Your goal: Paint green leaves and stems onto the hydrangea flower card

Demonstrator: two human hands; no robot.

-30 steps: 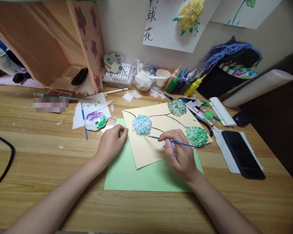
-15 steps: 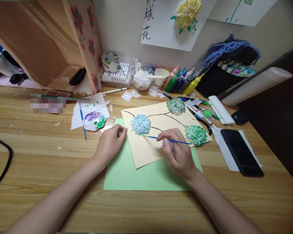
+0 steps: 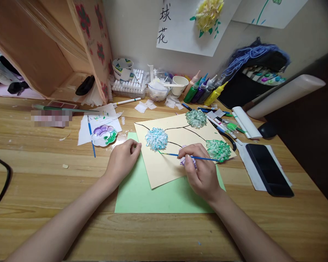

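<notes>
In my right hand (image 3: 200, 169) is a thin blue paintbrush (image 3: 205, 158), pinched between thumb and fingers. Its tip touches the cream paper (image 3: 160, 173) just below a blue-and-white textured flower (image 3: 156, 139), at the end of a short green stroke. Black curved lines run between this flower, a dark green one (image 3: 196, 119) and a bright green one (image 3: 218, 150). Partly hidden behind my right hand is a purple flower (image 3: 183, 160). My left hand (image 3: 124, 156), fingers curled, grips the cream paper's left edge. Green paper (image 3: 142, 200) lies underneath.
Left of the papers, a flower-shaped palette (image 3: 104, 136) with purple and green paint sits near another blue brush (image 3: 91, 136). Behind stand paint bottles (image 3: 192, 92), a paper cup (image 3: 179, 84) and white markers (image 3: 128, 87). A phone (image 3: 269, 170) lies at right.
The brush tip has shifted slightly right and down from the blue flower, and the green stroke below it is longer. My left hand stays at the paper's edge.
</notes>
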